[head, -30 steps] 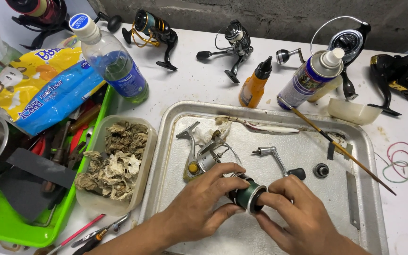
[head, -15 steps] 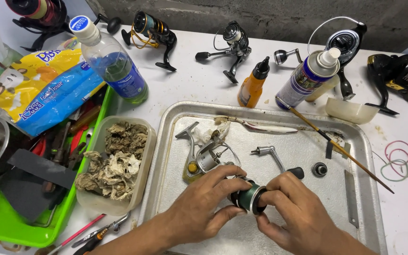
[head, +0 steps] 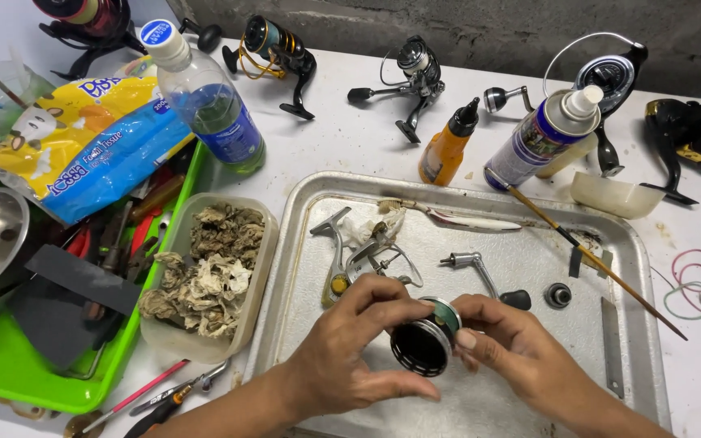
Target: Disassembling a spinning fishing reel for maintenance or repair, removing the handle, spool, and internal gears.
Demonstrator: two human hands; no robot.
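Note:
Both hands hold a small black fishing-reel spool (head: 423,345) with a green band, tilted so its open end faces me. My left hand (head: 350,349) grips it from the left, fingers curled over the top. My right hand (head: 521,353) pinches its right rim. The spool hovers just above a metal tray (head: 626,243). Lying in the tray are a reel body with bail wire (head: 359,255), a crank handle (head: 480,272) and a small round knob (head: 558,295).
Spray can (head: 541,138), orange oil bottle (head: 446,146) and thin brush (head: 594,259) lie by the tray's far edge. Several spinning reels (head: 415,73) line the back. Left: tub of dirty tissue (head: 208,272), water bottle (head: 208,101), green tool tray (head: 10,365). Rubber bands (head: 691,284) right.
The spool has been turned so its open hollow end now faces the camera; both hands stay closed around it over the tray.

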